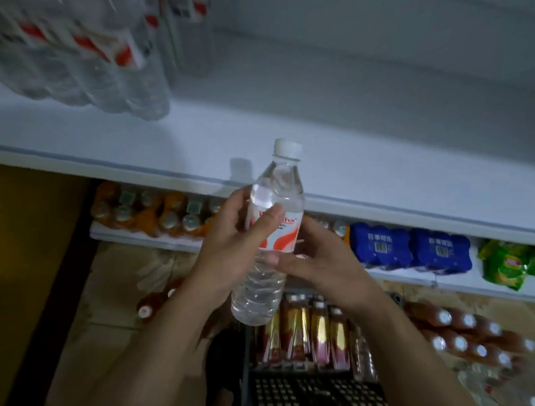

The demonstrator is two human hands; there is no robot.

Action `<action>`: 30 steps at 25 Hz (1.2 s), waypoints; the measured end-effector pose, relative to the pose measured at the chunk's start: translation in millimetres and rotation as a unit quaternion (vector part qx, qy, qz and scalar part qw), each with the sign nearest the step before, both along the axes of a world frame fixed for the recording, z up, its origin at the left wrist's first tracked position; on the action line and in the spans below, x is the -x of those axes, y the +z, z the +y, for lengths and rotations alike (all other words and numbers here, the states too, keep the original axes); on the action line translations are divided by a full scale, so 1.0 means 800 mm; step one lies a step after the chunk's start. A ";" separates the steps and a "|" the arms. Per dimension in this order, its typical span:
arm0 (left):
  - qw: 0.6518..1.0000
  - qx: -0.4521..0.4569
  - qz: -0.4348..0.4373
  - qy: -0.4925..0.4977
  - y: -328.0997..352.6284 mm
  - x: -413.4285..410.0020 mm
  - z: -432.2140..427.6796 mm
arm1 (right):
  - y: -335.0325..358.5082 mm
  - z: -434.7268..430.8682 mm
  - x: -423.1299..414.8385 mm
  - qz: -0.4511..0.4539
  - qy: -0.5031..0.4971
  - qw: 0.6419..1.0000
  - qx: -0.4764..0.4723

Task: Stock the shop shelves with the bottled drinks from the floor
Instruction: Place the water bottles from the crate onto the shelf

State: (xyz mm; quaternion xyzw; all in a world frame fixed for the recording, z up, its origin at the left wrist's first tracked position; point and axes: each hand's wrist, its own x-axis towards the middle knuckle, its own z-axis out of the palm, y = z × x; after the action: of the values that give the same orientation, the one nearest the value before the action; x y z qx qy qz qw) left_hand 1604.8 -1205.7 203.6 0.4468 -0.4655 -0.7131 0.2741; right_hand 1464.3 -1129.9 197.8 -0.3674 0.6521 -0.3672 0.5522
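a: what do the hands do at this moment?

b: the left hand is wrapped around the water bottle at its label, thumb across the front. the right hand is at the other side, fingers curled behind the label and the thumb on the lower body. so the bottle is held by both hands, cap up and leaning a little away from the person, in front of the edge of the white shelf.

a: and where must it go?

b: i think onto this shelf. beyond the left hand and further to the left, the water bottles are already standing in a row. the place straight beyond the hands is free.

a: how to do it well?

b: i would give the bottle to one hand, holding the label part where the plastic is stiffer. lift the bottom over the shelf lip, put it down flat, then slide it to the left until it stands beside the row, label to the front.

a: any risk?

b: the thin body can bend if squeezed, and a hard push could knock over the row. below the hands is a black crate with other bottles, so better not to drop it.
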 end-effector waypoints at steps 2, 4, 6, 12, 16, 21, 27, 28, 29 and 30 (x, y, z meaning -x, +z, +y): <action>0.999 0.030 0.005 -0.032 0.011 -0.008 -0.028 | 0.015 -0.033 0.000 -0.010 0.011 1.000 0.003; 0.997 0.057 0.010 -0.045 0.020 -0.020 -0.057 | 0.028 -0.067 -0.002 -0.006 0.035 0.999 0.012; 0.996 0.074 0.016 -0.041 0.026 -0.029 -0.083 | 0.040 -0.102 -0.006 0.014 0.052 0.998 0.020; 0.980 0.182 -0.083 -0.004 0.040 -0.040 -0.159 | 0.054 -0.203 -0.026 0.056 -0.028 0.996 0.071; 0.976 0.187 -0.111 0.031 0.041 -0.063 -0.185 | 0.061 -0.268 -0.045 0.119 -0.075 0.980 0.138; 0.985 0.147 -0.083 0.046 0.027 -0.076 -0.195 | 0.050 -0.334 -0.052 0.132 -0.135 0.975 0.117; 0.985 0.155 -0.059 0.045 0.011 -0.080 -0.202 | 0.031 -0.381 -0.057 0.150 -0.154 0.970 0.115; 0.985 0.155 -0.061 0.048 0.007 -0.081 -0.200 | 0.030 -0.384 -0.058 0.154 -0.154 0.969 0.115; 0.985 0.153 -0.065 0.052 0.004 -0.081 -0.198 | 0.029 -0.385 -0.060 0.155 -0.156 0.969 0.114; 0.985 0.149 -0.070 0.054 -0.001 -0.081 -0.195 | 0.028 -0.385 -0.060 0.157 -0.153 0.969 0.113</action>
State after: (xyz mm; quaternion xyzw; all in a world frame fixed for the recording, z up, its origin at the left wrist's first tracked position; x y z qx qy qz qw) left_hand 1669.4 -1361.7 202.9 0.4743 -0.5601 -0.5865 0.3425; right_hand 1512.2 -1438.0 219.8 -0.3767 0.7332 -0.4564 0.3350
